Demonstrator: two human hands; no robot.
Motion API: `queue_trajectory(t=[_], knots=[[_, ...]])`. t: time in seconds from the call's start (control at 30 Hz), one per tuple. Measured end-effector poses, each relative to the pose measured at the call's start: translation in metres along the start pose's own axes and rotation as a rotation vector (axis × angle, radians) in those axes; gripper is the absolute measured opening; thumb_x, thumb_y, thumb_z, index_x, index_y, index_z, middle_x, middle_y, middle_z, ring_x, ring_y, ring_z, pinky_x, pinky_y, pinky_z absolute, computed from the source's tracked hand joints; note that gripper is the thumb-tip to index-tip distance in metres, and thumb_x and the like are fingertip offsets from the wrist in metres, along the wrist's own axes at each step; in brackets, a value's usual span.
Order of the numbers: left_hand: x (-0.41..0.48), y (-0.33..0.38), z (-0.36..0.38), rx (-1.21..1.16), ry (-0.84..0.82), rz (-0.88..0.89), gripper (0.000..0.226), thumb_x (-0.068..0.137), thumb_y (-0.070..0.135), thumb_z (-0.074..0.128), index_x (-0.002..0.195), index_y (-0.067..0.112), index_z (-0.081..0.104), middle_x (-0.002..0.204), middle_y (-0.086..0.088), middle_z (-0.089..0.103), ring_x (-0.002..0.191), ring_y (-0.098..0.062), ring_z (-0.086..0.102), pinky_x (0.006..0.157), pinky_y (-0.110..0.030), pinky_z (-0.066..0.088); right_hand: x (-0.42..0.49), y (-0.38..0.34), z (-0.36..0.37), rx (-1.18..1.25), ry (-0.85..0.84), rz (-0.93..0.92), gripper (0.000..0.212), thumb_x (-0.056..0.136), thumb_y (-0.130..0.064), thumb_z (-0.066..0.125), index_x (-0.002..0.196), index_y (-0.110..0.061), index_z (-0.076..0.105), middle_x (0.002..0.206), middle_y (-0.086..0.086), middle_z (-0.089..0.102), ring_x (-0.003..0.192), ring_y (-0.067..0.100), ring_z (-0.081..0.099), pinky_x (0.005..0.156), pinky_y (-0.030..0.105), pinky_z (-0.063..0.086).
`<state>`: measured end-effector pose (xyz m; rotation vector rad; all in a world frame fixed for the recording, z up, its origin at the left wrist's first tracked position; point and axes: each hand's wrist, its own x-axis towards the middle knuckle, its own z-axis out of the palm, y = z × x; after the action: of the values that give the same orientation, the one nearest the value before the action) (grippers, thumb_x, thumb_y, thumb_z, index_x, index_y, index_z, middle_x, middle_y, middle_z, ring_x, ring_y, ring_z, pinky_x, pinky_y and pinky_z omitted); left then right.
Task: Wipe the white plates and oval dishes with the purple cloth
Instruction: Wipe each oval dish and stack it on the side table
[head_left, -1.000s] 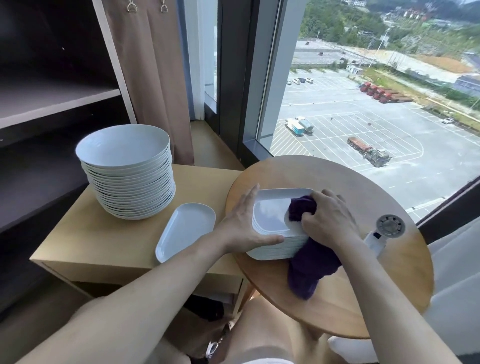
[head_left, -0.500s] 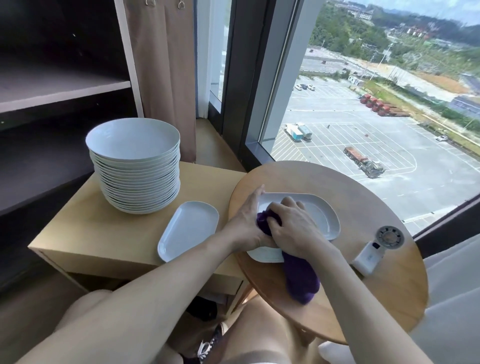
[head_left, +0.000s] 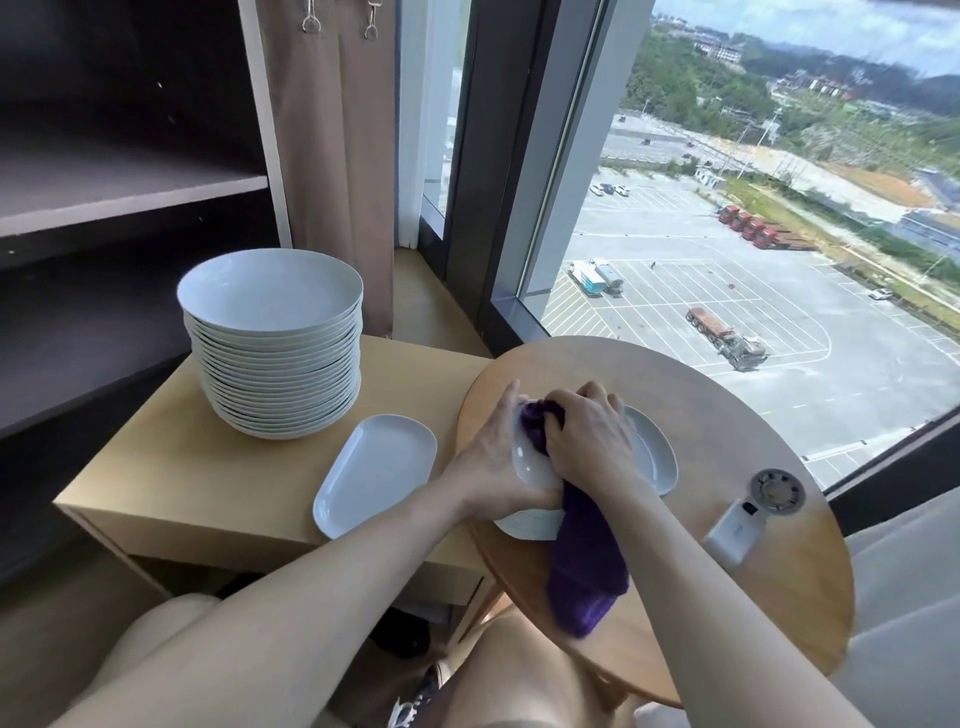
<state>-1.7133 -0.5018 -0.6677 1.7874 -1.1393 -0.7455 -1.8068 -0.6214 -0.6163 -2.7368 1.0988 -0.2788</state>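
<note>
A stack of white oval dishes (head_left: 655, 453) sits on the round wooden table (head_left: 727, 415). My right hand (head_left: 584, 441) presses the purple cloth (head_left: 584, 566) onto the left part of the top dish, and the cloth's tail hangs toward me over the table. My left hand (head_left: 491, 457) grips the stack's left edge. One more oval dish (head_left: 375, 472) lies alone on the square side table (head_left: 171, 467). Behind it stands a tall stack of round white plates (head_left: 275, 343).
A small white handheld fan (head_left: 753, 512) lies on the round table's right side. A dark shelf unit (head_left: 104, 208) and a brown curtain (head_left: 332, 156) stand at the left. A floor-length window (head_left: 727, 208) runs behind both tables.
My right hand and the cloth have slid from the right of the top dish to its left end, baring the dish's right half. My left hand has stayed on the stack's edge.
</note>
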Motion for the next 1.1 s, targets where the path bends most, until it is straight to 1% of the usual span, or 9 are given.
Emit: queue_trajectory(t=[0.13, 0.27, 0.47, 0.6, 0.67, 0.8, 0.93, 1.03, 1.1], knots=[[-0.004, 0.003, -0.001, 0.068, 0.025, -0.007, 0.144, 0.053, 0.075, 0.086, 0.154, 0.051, -0.015, 0.160, 0.028, 0.019, 0.142, -0.004, 0.031, 0.111, -0.029, 0.035, -0.001, 0.032, -0.012, -0.071, 0.033, 0.112, 0.032, 0.103, -0.034, 0.042, 0.125, -0.030, 0.065, 0.123, 0.009, 0.054, 0.117, 0.035, 0.046, 0.099, 0.044, 0.042], [-0.005, 0.001, 0.001, 0.099, 0.026, 0.007, 0.143, 0.054, 0.076, 0.084, 0.153, 0.051, -0.015, 0.163, 0.024, 0.017, 0.147, -0.011, 0.028, 0.117, -0.035, 0.034, -0.006, 0.062, -0.026, -0.143, 0.007, 0.180, 0.032, 0.104, -0.035, 0.043, 0.125, -0.027, 0.065, 0.123, 0.010, 0.052, 0.120, 0.035, 0.047, 0.101, 0.043, 0.043], [-0.004, 0.001, 0.005, 0.076, 0.053, 0.005, 0.142, 0.054, 0.072, 0.087, 0.154, 0.049, -0.011, 0.163, 0.021, 0.019, 0.147, -0.010, 0.028, 0.113, -0.028, 0.029, -0.022, 0.075, -0.032, -0.058, -0.105, 0.150, 0.027, 0.097, -0.036, 0.051, 0.120, -0.029, 0.062, 0.113, 0.004, 0.048, 0.118, 0.032, 0.048, 0.094, 0.039, 0.041], [-0.002, -0.001, 0.006, 0.033, 0.078, 0.012, 0.142, 0.057, 0.060, 0.094, 0.159, 0.041, -0.003, 0.162, 0.018, 0.022, 0.144, -0.008, 0.029, 0.110, -0.024, 0.028, -0.034, 0.080, -0.034, 0.028, -0.184, 0.076, 0.011, 0.091, -0.037, 0.060, 0.102, -0.039, 0.058, 0.106, -0.006, 0.045, 0.112, 0.026, 0.049, 0.092, 0.036, 0.039], [-0.002, -0.002, 0.008, 0.010, 0.089, 0.016, 0.141, 0.057, 0.057, 0.095, 0.159, 0.040, 0.000, 0.161, 0.017, 0.024, 0.141, -0.007, 0.030, 0.109, -0.023, 0.029, -0.036, 0.076, -0.036, 0.059, -0.209, 0.028, 0.011, 0.089, -0.035, 0.064, 0.093, -0.040, 0.056, 0.105, -0.007, 0.047, 0.109, 0.023, 0.050, 0.092, 0.034, 0.040], [0.000, 0.000, 0.009, -0.067, 0.075, -0.007, 0.143, 0.056, 0.048, 0.099, 0.159, 0.040, 0.000, 0.160, 0.018, 0.024, 0.144, -0.007, 0.029, 0.117, -0.027, 0.031, -0.028, 0.052, -0.032, 0.064, -0.240, -0.093, 0.013, 0.085, -0.030, 0.067, 0.085, -0.038, 0.056, 0.098, -0.009, 0.047, 0.104, 0.021, 0.052, 0.088, 0.034, 0.040], [0.002, -0.001, 0.006, -0.093, 0.059, -0.019, 0.146, 0.058, 0.038, 0.099, 0.160, 0.042, -0.005, 0.163, 0.020, 0.021, 0.145, -0.008, 0.028, 0.110, -0.022, 0.029, -0.018, 0.016, -0.019, 0.030, -0.244, -0.165, 0.009, 0.089, -0.034, 0.064, 0.095, -0.036, 0.059, 0.100, -0.008, 0.046, 0.103, 0.017, 0.047, 0.081, 0.031, 0.036], [0.004, 0.000, 0.003, -0.104, 0.030, -0.023, 0.147, 0.061, 0.031, 0.099, 0.160, 0.042, -0.010, 0.164, 0.018, 0.021, 0.142, -0.007, 0.033, 0.108, -0.022, 0.033, -0.006, -0.002, -0.015, -0.037, -0.261, -0.174, 0.020, 0.091, -0.030, 0.059, 0.111, -0.031, 0.060, 0.106, -0.004, 0.045, 0.110, 0.021, 0.047, 0.088, 0.036, 0.044], [0.005, -0.001, 0.004, -0.108, 0.020, -0.018, 0.148, 0.063, 0.029, 0.099, 0.160, 0.040, -0.012, 0.164, 0.018, 0.022, 0.136, -0.001, 0.034, 0.104, -0.018, 0.033, 0.001, -0.011, -0.014, -0.053, -0.253, -0.159, 0.028, 0.090, -0.027, 0.059, 0.118, -0.028, 0.059, 0.109, -0.002, 0.047, 0.112, 0.024, 0.048, 0.088, 0.037, 0.045]])
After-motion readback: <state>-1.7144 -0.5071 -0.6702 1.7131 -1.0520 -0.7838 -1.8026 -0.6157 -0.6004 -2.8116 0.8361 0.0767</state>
